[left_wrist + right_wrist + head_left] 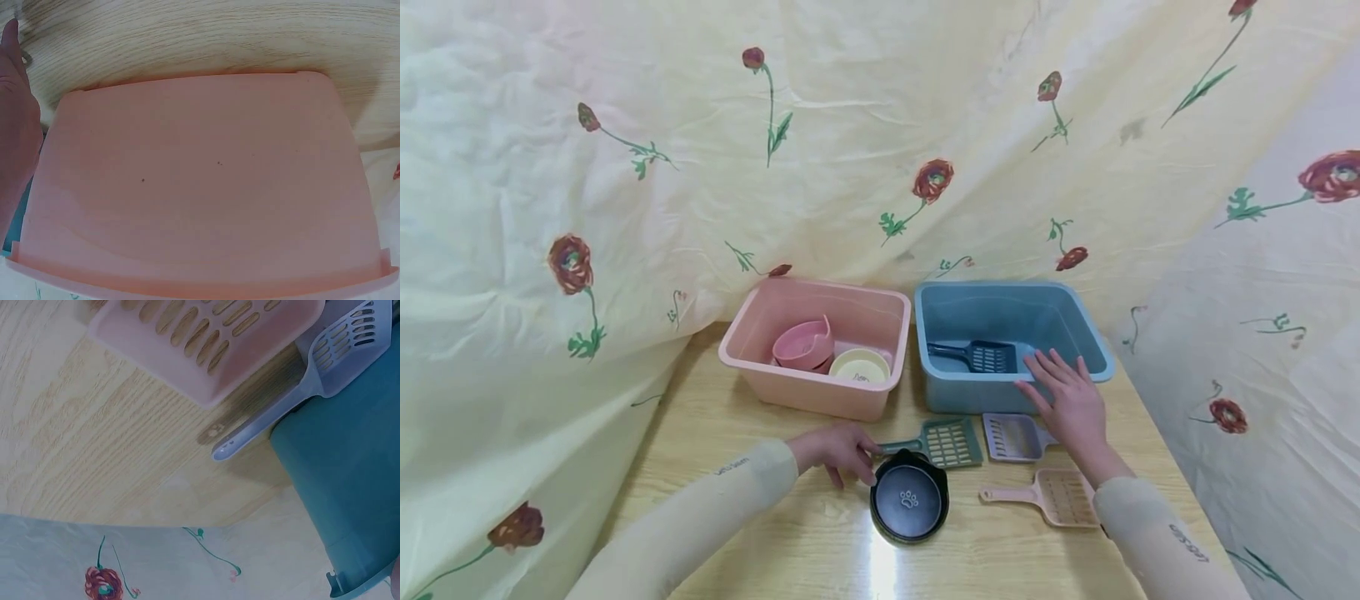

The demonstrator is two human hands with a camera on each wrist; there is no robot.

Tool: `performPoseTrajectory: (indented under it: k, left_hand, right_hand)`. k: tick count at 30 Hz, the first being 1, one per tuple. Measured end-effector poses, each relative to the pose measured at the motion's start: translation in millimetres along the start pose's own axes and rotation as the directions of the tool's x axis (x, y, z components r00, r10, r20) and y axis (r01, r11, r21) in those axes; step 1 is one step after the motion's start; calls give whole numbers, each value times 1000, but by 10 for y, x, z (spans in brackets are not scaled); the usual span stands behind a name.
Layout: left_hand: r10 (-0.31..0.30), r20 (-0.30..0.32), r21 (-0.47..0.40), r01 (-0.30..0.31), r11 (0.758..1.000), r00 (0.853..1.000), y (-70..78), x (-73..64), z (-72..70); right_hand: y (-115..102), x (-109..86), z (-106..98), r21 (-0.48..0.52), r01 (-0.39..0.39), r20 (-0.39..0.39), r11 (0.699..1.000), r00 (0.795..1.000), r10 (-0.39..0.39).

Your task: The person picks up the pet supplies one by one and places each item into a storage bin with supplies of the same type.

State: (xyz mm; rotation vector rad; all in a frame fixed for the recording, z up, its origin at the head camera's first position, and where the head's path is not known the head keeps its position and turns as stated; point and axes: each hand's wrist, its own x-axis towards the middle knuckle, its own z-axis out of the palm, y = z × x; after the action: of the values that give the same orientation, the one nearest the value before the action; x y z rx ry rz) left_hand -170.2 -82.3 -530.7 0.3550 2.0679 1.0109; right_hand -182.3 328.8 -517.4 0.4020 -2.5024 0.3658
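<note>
My left hand (pixel 842 452) is low over the table, its fingertips right at the handle end of a green litter scoop (pixel 951 442) and beside a black bowl (pixel 910 500) with a paw print. My right hand (pixel 1069 404) has its fingers spread over the front rim of a blue litter box (pixel 977 396). Inside that box lies a dark blue litter scoop (pixel 992 357), just left of my right fingertips. A lilac scoop (pixel 1015 437) lies in front of the box, below the right hand. Nearer the table's front is a pink scoop (pixel 1063 498), partly behind my right forearm.
A pink litter box (pixel 820 398) stands left of the blue one, holding pink bowls (pixel 805 343) and a cream bowl (pixel 860 365). Its outer wall (pixel 200 187) fills most of the left wrist view. Flowered cloth (pixel 850 167) hangs behind and beside the wooden table (pixel 752 517).
</note>
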Motion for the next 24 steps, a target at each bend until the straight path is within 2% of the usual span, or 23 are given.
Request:
performPoseTrajectory:
  k: [13, 24]
  left_hand:
    - [-35, 43, -18, 36, 999, 998, 40, 69, 31]
    - [-37, 75, -56, 42, 998, 997, 48, 93, 6]
  right_hand:
    - [-6, -31, 65, 24, 6, -67, 1000, 998, -4]
    - [-2, -22, 64, 30, -4, -63, 1000, 998, 6]
